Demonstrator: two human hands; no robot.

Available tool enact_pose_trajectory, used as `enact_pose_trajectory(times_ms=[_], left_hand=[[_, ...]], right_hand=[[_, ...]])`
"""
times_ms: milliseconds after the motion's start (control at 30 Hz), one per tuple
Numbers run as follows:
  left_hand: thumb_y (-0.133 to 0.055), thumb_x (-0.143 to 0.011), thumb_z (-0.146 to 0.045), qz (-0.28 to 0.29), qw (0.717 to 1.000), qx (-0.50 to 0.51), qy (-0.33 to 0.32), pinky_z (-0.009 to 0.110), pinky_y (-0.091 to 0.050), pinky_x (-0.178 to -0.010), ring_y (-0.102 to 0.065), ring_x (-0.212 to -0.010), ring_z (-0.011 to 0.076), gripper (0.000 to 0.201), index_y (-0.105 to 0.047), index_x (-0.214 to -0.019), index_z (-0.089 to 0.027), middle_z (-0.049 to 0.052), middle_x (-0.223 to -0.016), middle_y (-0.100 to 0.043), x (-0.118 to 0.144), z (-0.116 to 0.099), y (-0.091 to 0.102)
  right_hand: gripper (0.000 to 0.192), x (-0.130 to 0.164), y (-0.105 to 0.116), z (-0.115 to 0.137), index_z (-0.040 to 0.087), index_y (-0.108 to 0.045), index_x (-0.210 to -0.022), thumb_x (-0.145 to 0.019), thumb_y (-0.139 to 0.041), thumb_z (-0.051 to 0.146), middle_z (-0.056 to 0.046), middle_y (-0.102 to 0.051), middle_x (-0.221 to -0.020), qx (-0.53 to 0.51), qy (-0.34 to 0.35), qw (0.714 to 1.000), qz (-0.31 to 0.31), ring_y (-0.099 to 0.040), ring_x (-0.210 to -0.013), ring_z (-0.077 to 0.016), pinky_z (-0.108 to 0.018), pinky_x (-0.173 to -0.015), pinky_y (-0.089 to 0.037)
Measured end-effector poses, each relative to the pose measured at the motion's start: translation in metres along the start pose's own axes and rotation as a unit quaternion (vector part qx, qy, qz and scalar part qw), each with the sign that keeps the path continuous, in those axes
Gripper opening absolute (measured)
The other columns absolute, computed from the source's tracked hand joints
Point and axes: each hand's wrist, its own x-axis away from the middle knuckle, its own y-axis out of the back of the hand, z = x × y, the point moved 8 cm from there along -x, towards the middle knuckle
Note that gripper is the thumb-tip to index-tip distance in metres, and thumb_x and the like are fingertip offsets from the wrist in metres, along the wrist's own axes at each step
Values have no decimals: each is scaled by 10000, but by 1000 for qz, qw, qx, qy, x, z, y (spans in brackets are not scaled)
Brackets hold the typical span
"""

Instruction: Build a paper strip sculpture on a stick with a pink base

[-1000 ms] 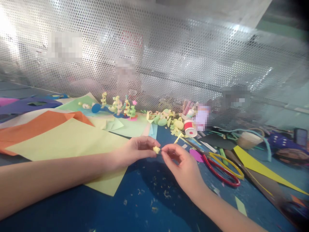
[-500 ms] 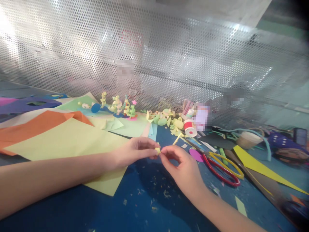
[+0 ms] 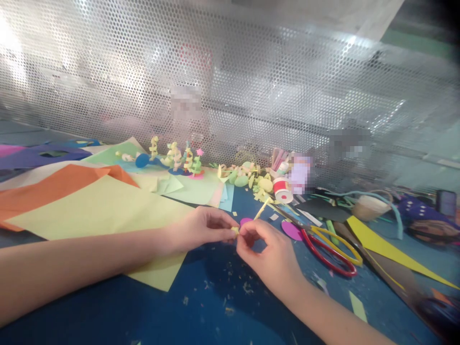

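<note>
- Two hands meet over one tiny yellow paper piece, held just above the blue counter at the middle of the view; both sets of fingers pinch it, so that it is gripped from either side and can be folded or rolled between the tips.
- Left hand comes in from nine o'clock, thumb and forefinger clenched on the piece, its forearm lying across the pale yellow sheet.
- Right hand comes up from five o'clock, fingertips closed on the same piece, the remaining fingers curled under.
- Just beyond the fingertips, at one o'clock, lie a small pink disc and a thin yellow stick; the red and yellow scissors rest at three o'clock, within reach.
- Against half a second ago, both hands sit lower and nearer the counter, the piece is more hidden between the fingertips, and the pink disc now shows.
</note>
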Motion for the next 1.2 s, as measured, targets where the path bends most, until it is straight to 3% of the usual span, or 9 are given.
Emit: enact_pose_trajectory(times_ms=[100, 233, 333, 467, 567, 700, 967, 1200], left_hand=[[-665, -761, -284, 21, 1000, -5, 1, 270, -487, -770, -624, -810, 149, 220, -664, -942, -160, 38, -869, -679, 2, -2, -6], [-667, -755, -218, 39, 999, 14, -36, 308, -473, -841, -610, -909, 168, 268, -605, -1011, -172, 54, -983, -647, 4, -11, -12], [-658, -761, -189, 13, 998, 14, -55, 287, -471, -816, -604, -879, 148, 226, -588, -975, -168, 38, -931, -637, 3, -14, -7], [-656, -773, -226, -27, 999, 23, -30, 284, -471, -794, -608, -803, 130, 170, -608, -909, -137, 35, -861, -648, -1, -9, 1], [-649, -785, -284, -56, 996, 63, -1, 296, -480, -772, -626, -765, 136, 214, -609, -924, -127, 50, -835, -671, -2, -3, 6], [-656, -780, -317, -54, 994, 95, 10, 302, -488, -759, -648, -791, 159, 241, -610, -915, -123, 65, -839, -687, -3, 2, 6], [-682, -757, -281, -32, 996, 82, 19, 302, -504, -730, -673, -776, 173, 330, -571, -1030, -133, 79, -812, -715, -2, 0, 4], [-684, -754, -265, -57, 995, 80, 23, 317, -509, -735, -678, -762, 176, 296, -577, -996, -132, 66, -780, -714, -3, 4, 6]], right_hand=[[110, 0, 2, 3, 213, -512, -679, -687, -516, 103, 27, -544, -624, 8, 6, 1000, -1, -528, -553, -114, -218, -548, -440], [89, -1, 0, -10, 208, -509, -656, -680, -539, 127, 32, -546, -609, -43, -64, 997, 12, -520, -534, -111, -209, -524, -434], [77, -1, -8, -24, 197, -529, -662, -732, -559, 195, 24, -554, -605, -120, -135, 983, 44, -528, -550, -118, -217, -539, -449], [126, -1, -15, -35, 180, -584, -767, -788, -563, 302, 0, -591, -661, -233, -189, 952, 63, -566, -591, -129, -231, -564, -486], [142, -3, -13, -36, 184, -589, -860, -796, -570, 309, -17, -621, -751, -265, -191, 944, 41, -610, -664, -141, -250, -629, -524], [162, -5, -12, -30, 202, -576, -934, -800, -584, 292, -26, -643, -823, -279, -158, 946, 41, -639, -751, -150, -270, -710, -544], [148, -3, -16, -34, 205, -618, -896, -817, -583, 325, -18, -664, -816, -271, -161, 947, 56, -651, -718, -144, -248, -665, -547], [176, -2, -16, -38, 197, -629, -942, -824, -574, 316, -13, -663, -804, -272, -185, 943, 56, -636, -696, -135, -244, -667, -537]])
